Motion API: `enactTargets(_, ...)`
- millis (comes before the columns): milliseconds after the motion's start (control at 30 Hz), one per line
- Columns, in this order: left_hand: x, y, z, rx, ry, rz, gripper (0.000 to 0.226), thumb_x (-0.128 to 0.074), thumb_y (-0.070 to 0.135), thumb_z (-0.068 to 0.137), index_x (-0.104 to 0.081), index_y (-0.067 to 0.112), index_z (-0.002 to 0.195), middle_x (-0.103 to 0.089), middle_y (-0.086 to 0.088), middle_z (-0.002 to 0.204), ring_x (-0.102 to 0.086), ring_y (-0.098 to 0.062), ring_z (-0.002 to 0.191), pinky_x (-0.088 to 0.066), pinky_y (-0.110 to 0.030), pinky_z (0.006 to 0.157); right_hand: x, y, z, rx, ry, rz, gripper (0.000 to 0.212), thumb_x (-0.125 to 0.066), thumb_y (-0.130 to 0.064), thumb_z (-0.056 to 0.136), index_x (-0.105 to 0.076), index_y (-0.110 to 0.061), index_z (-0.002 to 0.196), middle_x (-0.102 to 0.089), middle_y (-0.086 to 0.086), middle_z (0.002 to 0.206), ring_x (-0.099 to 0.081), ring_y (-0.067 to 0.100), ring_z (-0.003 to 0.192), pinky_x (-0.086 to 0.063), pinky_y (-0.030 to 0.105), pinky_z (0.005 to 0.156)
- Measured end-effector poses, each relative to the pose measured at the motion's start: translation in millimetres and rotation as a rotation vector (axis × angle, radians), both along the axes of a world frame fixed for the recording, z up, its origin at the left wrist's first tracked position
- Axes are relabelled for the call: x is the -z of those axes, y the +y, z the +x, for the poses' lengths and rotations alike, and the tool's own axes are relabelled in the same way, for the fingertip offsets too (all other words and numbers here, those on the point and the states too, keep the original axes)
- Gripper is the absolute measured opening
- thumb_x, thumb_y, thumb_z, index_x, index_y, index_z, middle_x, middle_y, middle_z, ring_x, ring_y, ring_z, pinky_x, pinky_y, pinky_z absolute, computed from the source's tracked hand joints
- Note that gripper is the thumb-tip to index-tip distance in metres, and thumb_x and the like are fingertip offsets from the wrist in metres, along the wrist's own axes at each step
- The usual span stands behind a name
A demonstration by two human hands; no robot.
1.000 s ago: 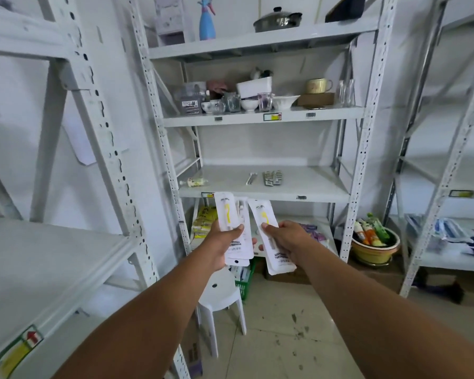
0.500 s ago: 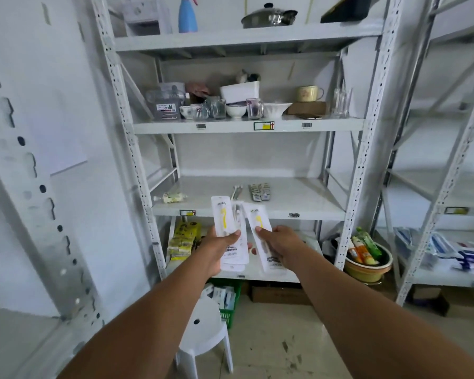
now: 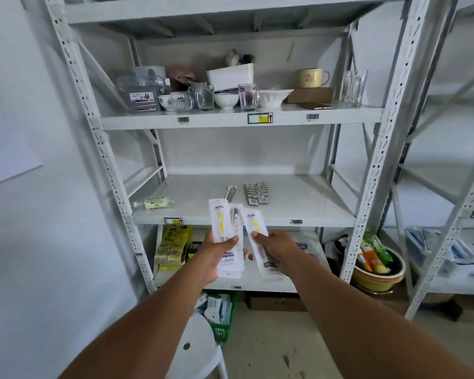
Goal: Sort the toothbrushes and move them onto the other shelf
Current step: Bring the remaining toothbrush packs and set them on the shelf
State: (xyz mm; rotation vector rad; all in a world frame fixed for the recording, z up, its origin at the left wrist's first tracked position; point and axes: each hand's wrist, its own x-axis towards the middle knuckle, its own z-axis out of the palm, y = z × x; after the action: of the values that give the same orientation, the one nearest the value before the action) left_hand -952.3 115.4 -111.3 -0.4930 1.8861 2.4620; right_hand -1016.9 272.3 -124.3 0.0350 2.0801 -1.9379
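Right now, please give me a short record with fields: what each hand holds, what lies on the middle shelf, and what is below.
left hand: holds a stack of toothbrush packs
right hand: holds a single pack
middle shelf: loose toothbrushes, row of small packs, small bottle lying at the left
shelf above: cups, bowls, yellow mug
floor: white stool, green basket, yellow pot

We stretch both bare arms forward, forearms converging. Our left hand (image 3: pixel 216 254) is closed, thumb pressed across the front of what it grips. Our right hand (image 3: pixel 277 250) is closed likewise, thumb on top, just beside the left, knuckles facing up.
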Motion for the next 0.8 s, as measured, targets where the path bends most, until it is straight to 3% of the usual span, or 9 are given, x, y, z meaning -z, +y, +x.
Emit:
enactTargets(100,2,-3,-36,-0.012,-0.008,-0.014,0.043,-0.064,0.003,0.087,-0.05,0.009,0.127,-0.067,-0.024,0.11,-0.074,-0.027,0.065,-0.058,-0.038,0.052,10,-5,-45,-0.024,-0.026,-0.034,0.03,-0.074,-0.032,0.083,-0.064,-0.003,0.082,-0.057,0.007,0.06,-0.048,0.018,0.043,-0.039,0.022,0.049)
enactTargets(267,-2,-11,-92,-0.039,0.014,-0.064,0.024,-0.061,0.0,0.088,-0.055,0.014,0.106,-0.069,-0.018,0.092,-0.073,-0.025,0.06,-0.06,-0.043,0.051,20,-9,-114,-0.026,-0.005,-0.004,0.037,-0.074,-0.037,0.082,-0.051,-0.012,0.069,-0.046,0.0,0.052,-0.042,0.01,0.034,-0.031,0.019,0.04)
enactTargets(367,-4,-19,-116,-0.045,0.017,-0.082,0.021,-0.06,-0.003,0.088,-0.055,0.013,0.101,-0.069,-0.018,0.085,-0.072,-0.026,0.057,-0.06,-0.043,0.053,26,-21,-144,-0.063,-0.019,0.009,0.053,-0.079,-0.05,0.068,-0.059,-0.003,0.081,-0.059,0.012,0.061,-0.065,0.027,0.06,-0.05,0.029,0.048)
enactTargets(400,-3,-23,-126,-0.046,0.016,-0.086,0.023,-0.06,-0.003,0.088,-0.055,0.011,0.105,-0.069,-0.018,0.084,-0.072,-0.027,0.057,-0.06,-0.043,0.052,33,-26,-159,-0.077,-0.027,0.017,0.064,-0.079,-0.056,0.059,-0.062,0.0,0.086,-0.068,0.017,0.071,-0.071,0.033,0.071,-0.059,0.038,0.059)
enactTargets(433,-2,-26,-135,-0.047,0.013,-0.092,0.024,-0.06,-0.003,0.088,-0.054,0.01,0.107,-0.07,-0.018,0.081,-0.072,-0.027,0.056,-0.06,-0.042,0.051,42,-32,-174,-0.085,-0.035,0.017,0.073,-0.079,-0.061,0.052,-0.065,-0.001,0.091,-0.072,0.019,0.08,-0.073,0.037,0.08,-0.061,0.046,0.071)
enactTargets(500,1,-33,-156,-0.058,0.005,-0.094,0.024,-0.061,-0.002,0.088,-0.054,0.013,0.104,-0.072,-0.013,0.073,-0.072,-0.026,0.055,-0.059,-0.041,0.05,51,-43,-199,-0.098,-0.058,-0.008,0.079,-0.08,-0.062,0.047,-0.066,-0.002,0.096,-0.072,0.018,0.084,-0.072,0.041,0.087,-0.059,0.046,0.075)
enactTargets(600,5,-46,-188,-0.069,-0.008,-0.066,0.025,-0.063,-0.001,0.087,-0.053,0.018,0.1,-0.071,-0.015,0.078,-0.071,-0.032,0.061,-0.059,-0.054,0.065,46,-58,-222,-0.098,-0.071,-0.011,0.077,-0.079,-0.058,0.051,-0.065,0.001,0.099,-0.064,0.015,0.072,-0.072,0.04,0.084,-0.049,0.031,0.057)
enactTargets(667,11,-63,-213,-0.055,0.006,-0.058,0.024,-0.064,-0.001,0.086,-0.055,0.015,0.101,-0.072,-0.017,0.079,-0.07,-0.036,0.069,-0.051,-0.068,0.079,42,-70,-241,-0.107,-0.074,-0.004,0.075,-0.078,-0.056,0.053,-0.066,0.003,0.098,-0.062,0.016,0.07,-0.07,0.036,0.077,-0.044,0.028,0.054)
enactTargets(800,20,-92,-262,-0.025,0.015,-0.045,0.029,-0.066,0.001,0.085,-0.055,0.015,0.108,-0.072,-0.014,0.083,-0.071,-0.034,0.071,-0.051,-0.068,0.078,47,-96,-286,-0.069,-0.086,-0.006,0.056,-0.079,-0.049,0.064,-0.063,-0.002,0.09,-0.059,0.012,0.069,-0.056,0.023,0.051,-0.04,0.023,0.048)
